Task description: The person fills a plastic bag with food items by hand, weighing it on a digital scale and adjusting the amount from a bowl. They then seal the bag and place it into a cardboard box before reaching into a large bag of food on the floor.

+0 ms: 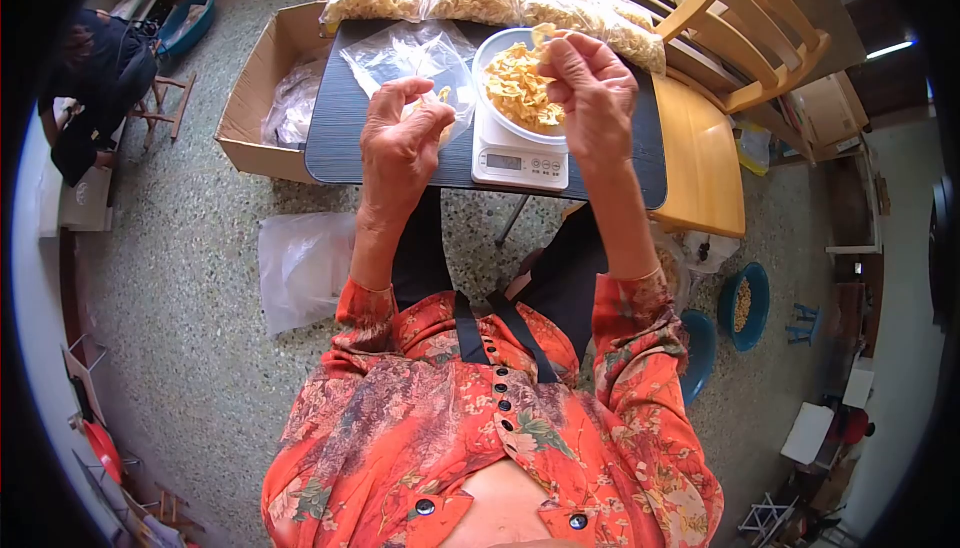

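Right hand point(597, 83): fingers pinching a flake point(543, 35) near the bowl point(497, 120) rim
Left hand point(403, 138): fingers curled, grip unclear
Scale point(520, 166): weighing step apparently underway
Next move: calls for gentle release

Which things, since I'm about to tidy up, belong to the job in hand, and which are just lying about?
Apparently in the job: yellow flakes; bowl; scale; clear plastic on the table; filled bags.

Seemingly just lying about: wooden chair; small blue stool; white plastic on the floor.
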Demonstrator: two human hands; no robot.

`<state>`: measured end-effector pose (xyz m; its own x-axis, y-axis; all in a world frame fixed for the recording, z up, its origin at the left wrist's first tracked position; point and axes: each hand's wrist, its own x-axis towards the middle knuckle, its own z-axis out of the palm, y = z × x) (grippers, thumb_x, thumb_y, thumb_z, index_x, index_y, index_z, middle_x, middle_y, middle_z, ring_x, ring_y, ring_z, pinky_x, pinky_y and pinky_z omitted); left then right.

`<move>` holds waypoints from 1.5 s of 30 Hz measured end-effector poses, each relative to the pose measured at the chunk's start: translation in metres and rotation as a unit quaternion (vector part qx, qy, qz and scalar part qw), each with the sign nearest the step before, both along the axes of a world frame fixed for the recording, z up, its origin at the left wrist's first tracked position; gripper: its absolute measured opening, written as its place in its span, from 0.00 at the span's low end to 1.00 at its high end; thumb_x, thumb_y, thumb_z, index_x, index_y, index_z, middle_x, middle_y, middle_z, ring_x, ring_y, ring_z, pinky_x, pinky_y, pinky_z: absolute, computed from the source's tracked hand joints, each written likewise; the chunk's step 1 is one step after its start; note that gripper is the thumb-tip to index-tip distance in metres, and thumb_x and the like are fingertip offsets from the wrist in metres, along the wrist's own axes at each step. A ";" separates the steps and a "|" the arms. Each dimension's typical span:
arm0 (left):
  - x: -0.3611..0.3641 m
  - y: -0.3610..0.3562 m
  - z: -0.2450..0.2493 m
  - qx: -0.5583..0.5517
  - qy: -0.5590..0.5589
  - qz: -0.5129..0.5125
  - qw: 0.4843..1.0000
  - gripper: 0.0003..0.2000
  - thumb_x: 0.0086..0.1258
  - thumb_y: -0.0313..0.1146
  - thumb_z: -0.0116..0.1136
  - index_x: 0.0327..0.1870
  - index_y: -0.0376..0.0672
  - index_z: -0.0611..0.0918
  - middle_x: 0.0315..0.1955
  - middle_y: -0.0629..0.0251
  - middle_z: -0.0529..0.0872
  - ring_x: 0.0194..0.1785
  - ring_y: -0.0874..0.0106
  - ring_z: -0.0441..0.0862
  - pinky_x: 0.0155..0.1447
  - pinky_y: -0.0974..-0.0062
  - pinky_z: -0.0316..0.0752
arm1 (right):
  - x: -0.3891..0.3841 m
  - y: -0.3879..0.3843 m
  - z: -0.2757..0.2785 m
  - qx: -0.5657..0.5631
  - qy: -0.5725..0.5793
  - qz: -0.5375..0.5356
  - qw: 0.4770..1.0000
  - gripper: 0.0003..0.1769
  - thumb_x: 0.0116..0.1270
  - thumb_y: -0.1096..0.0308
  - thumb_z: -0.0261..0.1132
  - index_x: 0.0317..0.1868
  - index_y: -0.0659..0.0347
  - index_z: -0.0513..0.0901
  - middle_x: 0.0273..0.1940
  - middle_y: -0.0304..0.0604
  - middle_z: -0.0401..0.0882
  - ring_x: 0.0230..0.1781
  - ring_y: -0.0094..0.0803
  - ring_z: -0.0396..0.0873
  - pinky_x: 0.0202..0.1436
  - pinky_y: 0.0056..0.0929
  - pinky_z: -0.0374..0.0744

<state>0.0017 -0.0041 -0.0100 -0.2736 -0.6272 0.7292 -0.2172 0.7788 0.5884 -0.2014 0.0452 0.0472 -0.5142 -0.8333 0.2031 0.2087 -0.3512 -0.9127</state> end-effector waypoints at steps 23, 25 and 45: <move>0.007 -0.003 0.000 -0.003 0.023 0.020 1.000 0.10 0.54 0.19 0.72 0.38 0.39 0.90 0.48 0.56 0.84 0.52 0.60 0.82 0.56 0.65 0.81 | -0.019 -0.047 -0.008 0.127 0.751 -0.073 0.643 0.18 0.61 0.54 0.73 0.46 0.54 0.90 0.41 0.42 0.85 0.45 0.39 0.85 0.50 0.39 0.81; 0.009 -0.003 0.001 -0.005 0.016 0.021 1.000 0.10 0.55 0.19 0.72 0.38 0.39 0.90 0.48 0.56 0.84 0.52 0.60 0.82 0.56 0.65 0.81 | -0.014 -0.052 -0.006 0.180 0.744 -0.051 0.641 0.19 0.59 0.54 0.73 0.49 0.53 0.90 0.43 0.43 0.84 0.50 0.41 0.83 0.55 0.42 0.80; 0.007 -0.006 -0.004 -0.005 0.012 0.025 1.000 0.10 0.54 0.20 0.73 0.38 0.40 0.90 0.47 0.57 0.84 0.50 0.61 0.82 0.53 0.66 0.80 | -0.045 -0.041 -0.014 0.039 0.617 -0.102 0.780 0.05 0.69 0.67 0.71 0.42 0.58 0.90 0.39 0.43 0.88 0.34 0.32 0.87 0.39 0.30 0.84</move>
<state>0.0086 -0.0096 -0.0144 -0.2241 -0.6320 0.7418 -0.2412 0.7735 0.5862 -0.2468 0.0041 0.0332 -0.0908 -0.7942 0.6008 -0.8973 -0.1965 -0.3954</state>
